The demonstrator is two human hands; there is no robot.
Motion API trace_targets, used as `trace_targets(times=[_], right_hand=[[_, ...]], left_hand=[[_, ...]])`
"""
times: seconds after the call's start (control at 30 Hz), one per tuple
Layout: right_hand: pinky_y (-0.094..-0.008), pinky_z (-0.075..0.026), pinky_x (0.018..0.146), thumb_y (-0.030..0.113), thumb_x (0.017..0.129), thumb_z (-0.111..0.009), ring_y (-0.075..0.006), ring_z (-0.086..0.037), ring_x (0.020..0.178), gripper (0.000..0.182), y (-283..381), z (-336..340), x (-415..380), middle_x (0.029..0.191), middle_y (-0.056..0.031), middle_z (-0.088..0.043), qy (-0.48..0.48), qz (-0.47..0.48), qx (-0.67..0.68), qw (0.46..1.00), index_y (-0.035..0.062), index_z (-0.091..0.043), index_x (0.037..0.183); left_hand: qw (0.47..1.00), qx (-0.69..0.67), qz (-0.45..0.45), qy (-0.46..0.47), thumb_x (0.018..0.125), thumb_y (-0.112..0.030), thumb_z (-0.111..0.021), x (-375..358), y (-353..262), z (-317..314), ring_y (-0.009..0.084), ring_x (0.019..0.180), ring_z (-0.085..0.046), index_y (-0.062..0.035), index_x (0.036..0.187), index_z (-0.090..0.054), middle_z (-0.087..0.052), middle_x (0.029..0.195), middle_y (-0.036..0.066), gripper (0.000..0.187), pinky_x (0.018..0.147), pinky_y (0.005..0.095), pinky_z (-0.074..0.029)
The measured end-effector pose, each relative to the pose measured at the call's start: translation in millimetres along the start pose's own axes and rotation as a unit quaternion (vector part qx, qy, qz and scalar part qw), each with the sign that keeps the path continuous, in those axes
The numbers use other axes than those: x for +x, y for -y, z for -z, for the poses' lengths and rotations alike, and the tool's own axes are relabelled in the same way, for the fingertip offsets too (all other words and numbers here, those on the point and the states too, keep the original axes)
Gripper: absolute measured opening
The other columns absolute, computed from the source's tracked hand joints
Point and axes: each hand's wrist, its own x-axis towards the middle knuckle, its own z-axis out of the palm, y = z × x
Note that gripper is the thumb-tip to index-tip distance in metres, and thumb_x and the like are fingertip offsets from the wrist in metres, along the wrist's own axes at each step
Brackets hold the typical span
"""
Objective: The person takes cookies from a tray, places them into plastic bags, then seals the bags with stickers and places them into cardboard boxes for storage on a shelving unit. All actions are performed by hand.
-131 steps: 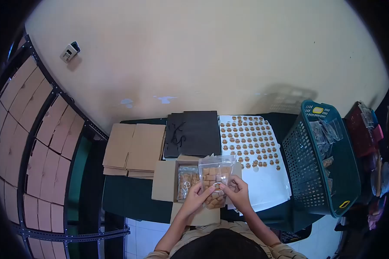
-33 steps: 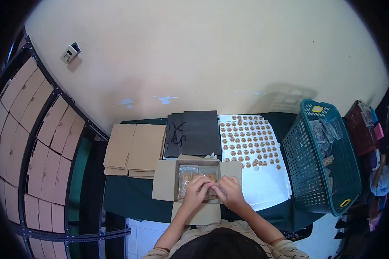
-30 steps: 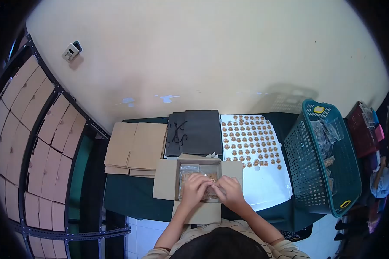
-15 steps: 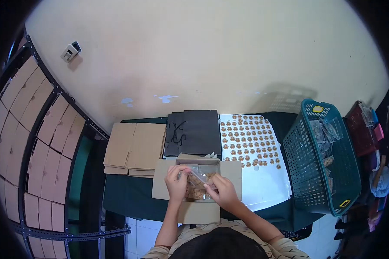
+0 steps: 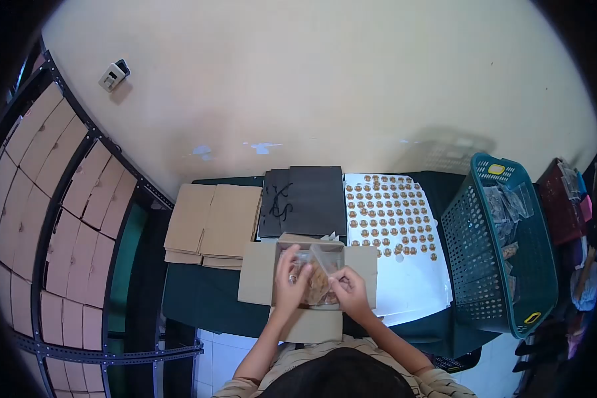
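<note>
both hands point(image 5: 318, 285) hide much of snack bag point(image 5: 318, 275) inside box point(image 5: 259, 282).

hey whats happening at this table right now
A person is working with both hands inside an open cardboard box on the dark table. The left hand and right hand grip a clear bag of snacks over the box. Beside it lie a sheet of round stickers, black paper bags, flat cardboard blanks and a green basket holding more bags.
</note>
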Motion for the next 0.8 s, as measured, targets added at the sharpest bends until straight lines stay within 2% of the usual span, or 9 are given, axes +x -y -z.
trace_targets(times=[0.07, 0.17, 0.27, 0.4, 0.47, 0.6, 0.67, 0.7, 0.8], right_hand=[[-0.0173, -0.042, 0.056, 0.004, 0.086, -0.053, -0.0030, -0.050, 0.065, 0.006, 19, 4, 4, 0.074, 0.0001, -0.052, -0.039, -0.061, 0.101, 0.992, 0.0003, -0.051, 0.083], [-0.0174, -0.043, 0.059, 0.004, 0.087, -0.053, -0.0048, -0.052, 0.066, 0.006, 23, 6, 3, 0.077, -0.0016, -0.053, -0.030, -0.048, 0.099, 0.993, -0.0007, -0.051, 0.085], [-0.0172, -0.043, 0.060, 0.004, 0.086, -0.053, -0.0062, -0.053, 0.069, 0.006, 20, -2, 0, 0.082, -0.0045, -0.054, -0.031, -0.044, 0.114, 0.992, -0.0018, -0.054, 0.087], [-0.0253, -0.044, 0.067, 0.006, 0.080, -0.060, -0.0151, -0.055, 0.079, 0.014, 26, 1, 2, 0.086, -0.0089, -0.053, -0.041, 0.039, -0.065, 0.996, 0.0013, -0.059, 0.093], [-0.0339, -0.040, 0.078, 0.008, 0.075, -0.063, -0.0238, -0.051, 0.085, 0.020, 38, 6, 6, 0.088, -0.0094, -0.052, -0.043, 0.172, -0.253, 0.951, 0.0021, -0.059, 0.093], [-0.0384, -0.034, 0.083, 0.011, 0.071, -0.066, -0.0269, -0.048, 0.087, 0.022, 60, 2, 9, 0.089, -0.0095, -0.052, -0.168, 0.165, -0.319, 0.918, 0.0040, -0.060, 0.091], [-0.0349, -0.031, 0.081, 0.016, 0.069, -0.069, -0.0231, -0.047, 0.090, 0.022, 69, 12, 11, 0.091, -0.0067, -0.053, -0.083, 0.206, -0.438, 0.871, 0.0076, -0.061, 0.087], [-0.0333, -0.030, 0.077, 0.019, 0.070, -0.068, -0.0210, -0.049, 0.084, 0.018, 69, 16, 13, 0.082, -0.0042, -0.053, -0.048, 0.247, -0.450, 0.857, 0.0095, -0.061, 0.084], [-0.0364, -0.031, 0.076, 0.020, 0.070, -0.068, -0.0209, -0.051, 0.078, 0.018, 55, 21, 14, 0.081, -0.0039, -0.054, 0.040, 0.241, -0.423, 0.873, 0.0084, -0.059, 0.082]], left_hand=[[0.976, 0.119, -0.126, 0.130, 0.079, -0.009, -0.062, -12, -7, -2, 0.0242, 0.104, -0.053, -0.0026, 0.112, -0.055, -0.054, 0.113, 0.013, 0.034, 0.089, 0.0314, -0.041], [0.964, 0.135, -0.121, 0.194, 0.077, -0.007, -0.063, -25, -28, -12, 0.0265, 0.108, -0.052, -0.0021, 0.110, -0.056, -0.054, 0.115, 0.015, 0.034, 0.089, 0.0321, -0.041], [0.971, 0.133, -0.107, 0.168, 0.079, -0.004, -0.061, -23, -22, -12, 0.0251, 0.105, -0.055, 0.0009, 0.105, -0.059, -0.057, 0.112, 0.015, 0.027, 0.087, 0.0317, -0.043], [0.984, 0.095, -0.093, 0.121, 0.082, -0.004, -0.057, -24, -23, -16, 0.0242, 0.099, -0.058, 0.0031, 0.099, -0.061, -0.060, 0.105, 0.015, 0.019, 0.085, 0.0310, -0.044], [0.990, 0.056, -0.069, 0.106, 0.084, -0.004, -0.054, -22, -28, -16, 0.0228, 0.096, -0.059, 0.0042, 0.098, -0.061, -0.061, 0.101, 0.015, 0.018, 0.083, 0.0308, -0.045], [0.989, 0.067, -0.078, 0.108, 0.085, -0.004, -0.053, -20, -28, -11, 0.0222, 0.092, -0.059, 0.0039, 0.096, -0.062, -0.062, 0.097, 0.014, 0.017, 0.080, 0.0303, -0.045], [0.980, 0.067, -0.121, 0.141, 0.084, -0.004, -0.054, -19, -32, -10, 0.0217, 0.089, -0.059, 0.0038, 0.093, -0.062, -0.063, 0.092, 0.012, 0.014, 0.077, 0.0290, -0.046], [0.980, 0.066, -0.122, 0.142, 0.084, -0.004, -0.054, -19, -34, -10, 0.0217, 0.089, -0.059, 0.0038, 0.093, -0.062, -0.063, 0.092, 0.012, 0.014, 0.077, 0.0290, -0.046], [0.979, 0.067, -0.108, 0.157, 0.083, -0.003, -0.055, -20, -37, -9, 0.0218, 0.087, -0.060, 0.0031, 0.088, -0.062, -0.063, 0.089, 0.011, 0.011, 0.078, 0.0301, -0.045]])
